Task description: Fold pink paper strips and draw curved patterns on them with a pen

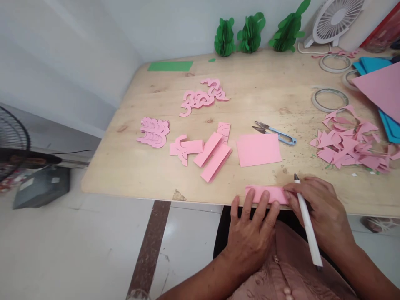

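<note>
A folded pink paper strip [270, 194] lies at the table's front edge. My left hand [253, 227] rests on it with fingers spread and fingertips pressing it down. My right hand [321, 208] holds a white pen [308, 225], dark tip pointing up and away, while its fingertips touch the strip's right end. Just beyond lies a flat pink paper rectangle [259, 151], and blue-handled thread snips [281, 136] sit behind it. Left of these are folded pink strips [215, 162] and a curved pink cutout [181, 150].
Pink cutouts [203, 98] and a stacked pile [153, 132] lie left. Pink scraps [350, 143], tape rolls [330, 100] and blue sheets [390, 125] are right. Green paper figures [251, 33], a green strip [170, 66] and a white fan [339, 18] are at the back.
</note>
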The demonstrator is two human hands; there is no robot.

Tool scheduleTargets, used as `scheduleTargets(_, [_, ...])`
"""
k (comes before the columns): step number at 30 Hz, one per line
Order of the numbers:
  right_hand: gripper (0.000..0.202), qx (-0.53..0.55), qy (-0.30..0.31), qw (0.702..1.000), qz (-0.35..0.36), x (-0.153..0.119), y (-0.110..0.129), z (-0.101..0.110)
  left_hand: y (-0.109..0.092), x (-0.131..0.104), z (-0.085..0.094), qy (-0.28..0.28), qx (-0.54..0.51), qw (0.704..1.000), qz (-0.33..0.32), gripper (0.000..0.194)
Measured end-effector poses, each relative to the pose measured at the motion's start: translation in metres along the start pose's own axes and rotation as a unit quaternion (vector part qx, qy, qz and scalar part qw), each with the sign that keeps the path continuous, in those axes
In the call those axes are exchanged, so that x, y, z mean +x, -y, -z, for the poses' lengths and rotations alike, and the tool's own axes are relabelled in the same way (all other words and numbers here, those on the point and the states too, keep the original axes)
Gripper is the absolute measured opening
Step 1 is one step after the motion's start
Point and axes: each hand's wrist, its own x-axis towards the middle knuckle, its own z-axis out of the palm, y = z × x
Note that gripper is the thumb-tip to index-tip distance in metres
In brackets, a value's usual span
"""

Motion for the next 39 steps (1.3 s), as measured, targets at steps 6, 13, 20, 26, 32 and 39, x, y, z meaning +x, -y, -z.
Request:
scheduleTargets(6, [0.007, 0.004, 0.003, 1.000, -0.006, 0.0007, 0.0017, 0.0006, -0.0001, 0.0000, 0.0009, 0.004, -0.009, 1.000, 0.005, 0.055])
scheduleTargets(13, [0.007, 0.013, 0.007, 1.000, -0.016, 0.0016, 0.0027, 0.0014, 0.0000, 0.0007, 0.0010, 0.006, 0.002, 1.000, 0.008, 0.054])
scheduleTargets(20, [0.007, 0.010, 0.006, 1.000, -0.006, 0.0033, 0.0038, 0.0022, 0.0006, 0.0009, 0.0015, 0.014, -0.005, 1.000, 0.015, 0.054])
scheduleTargets(26, [0.007, 0.003, 0.007, 1.000, 0.005, 0.0028, 0.0020, 0.0020, 0.0003, 0.0022, 0.0035, 0.023, -0.005, 0.999, 0.022, 0.054])
scheduleTargets(32, [0.008, -0.003, 0.007, 1.000, 0.004, 0.0017, 0.0021, 0.0013, 0.0004, 0.0060, 0.0071, 0.021, 0.002, 1.000, 0.020, 0.052])
scheduleTargets(39, [0.007, -0.008, 0.009, 1.000, 0.009, 0.0019, 0.0020, 0.0015, 0.0013, 0.0067, 0.0073, 0.016, 0.023, 0.999, 0.017, 0.048])
